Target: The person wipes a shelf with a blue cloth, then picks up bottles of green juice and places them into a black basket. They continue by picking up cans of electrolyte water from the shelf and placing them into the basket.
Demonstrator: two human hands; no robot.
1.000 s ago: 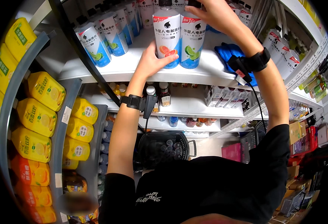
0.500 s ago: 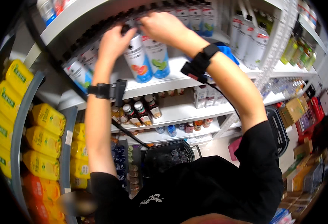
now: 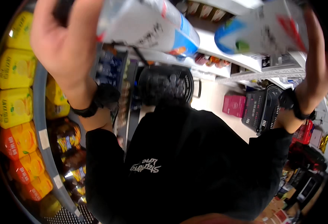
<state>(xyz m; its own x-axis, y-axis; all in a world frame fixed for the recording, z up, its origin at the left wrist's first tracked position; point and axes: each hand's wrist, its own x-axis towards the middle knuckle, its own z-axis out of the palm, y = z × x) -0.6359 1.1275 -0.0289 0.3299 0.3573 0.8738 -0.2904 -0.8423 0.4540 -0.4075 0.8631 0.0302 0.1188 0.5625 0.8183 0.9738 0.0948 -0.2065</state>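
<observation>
My left hand (image 3: 68, 44) is raised at the upper left, closed near the dark cap of a tall white bottle (image 3: 139, 31). That bottle tilts sideways, its blue base with an orange fruit picture pointing right. Right behind it shows a second white and blue bottle (image 3: 186, 31); whether the same hand holds it, I cannot tell. At the upper right, my right hand (image 3: 317, 63) grips another white bottle (image 3: 261, 30) near its top end. Its blue base with a green fruit picture points left. Motion blurs both hands, and the picture's edge cuts off some fingers.
Yellow jugs (image 3: 14, 106) and orange jugs (image 3: 22, 142) line grey shelving at the left. Below me on the floor stands a black basket (image 3: 190, 80) holding several clear items. A magenta box (image 3: 234, 105) and another black basket (image 3: 261, 108) stand to the right, near white shelves (image 3: 242, 61).
Both hands have come back from the bottle shelf toward me and spread apart, carrying bottles. My view has tipped downward, so the upper shelf is mostly out of sight.
</observation>
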